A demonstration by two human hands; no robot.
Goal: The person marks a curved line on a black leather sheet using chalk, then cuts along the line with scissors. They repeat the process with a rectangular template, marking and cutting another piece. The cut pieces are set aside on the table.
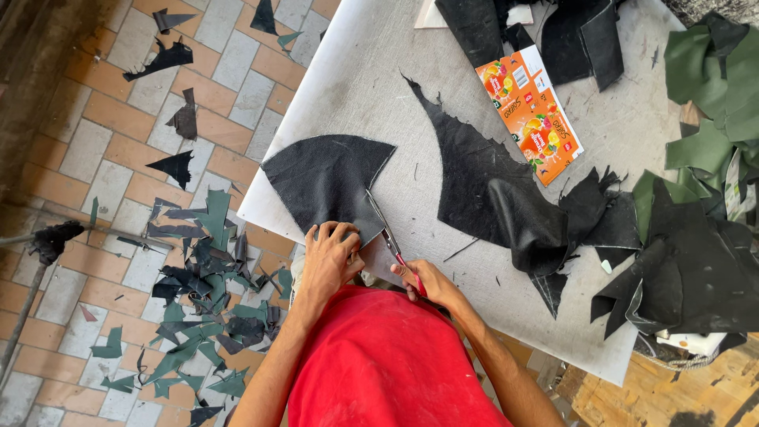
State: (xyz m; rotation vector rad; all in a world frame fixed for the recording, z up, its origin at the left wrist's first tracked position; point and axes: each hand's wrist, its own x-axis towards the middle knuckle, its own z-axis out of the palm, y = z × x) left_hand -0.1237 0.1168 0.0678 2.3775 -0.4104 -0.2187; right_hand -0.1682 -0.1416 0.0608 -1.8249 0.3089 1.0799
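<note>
A dark grey fan-shaped piece of leather [328, 178] lies on the pale table [356, 87] near its front edge. My left hand [330, 253] presses down on its lower corner, fingers curled over the edge. My right hand [423, 283] grips red-handled scissors [387, 229], whose blades run up along the right side of the piece. My red shirt fills the bottom of the view.
A large black leather scrap [494, 190] and an orange flattened carton [530, 115] lie on the table. Black and green leather pieces [696, 237] pile up at the right. Several offcuts [198, 285] litter the tiled floor at the left.
</note>
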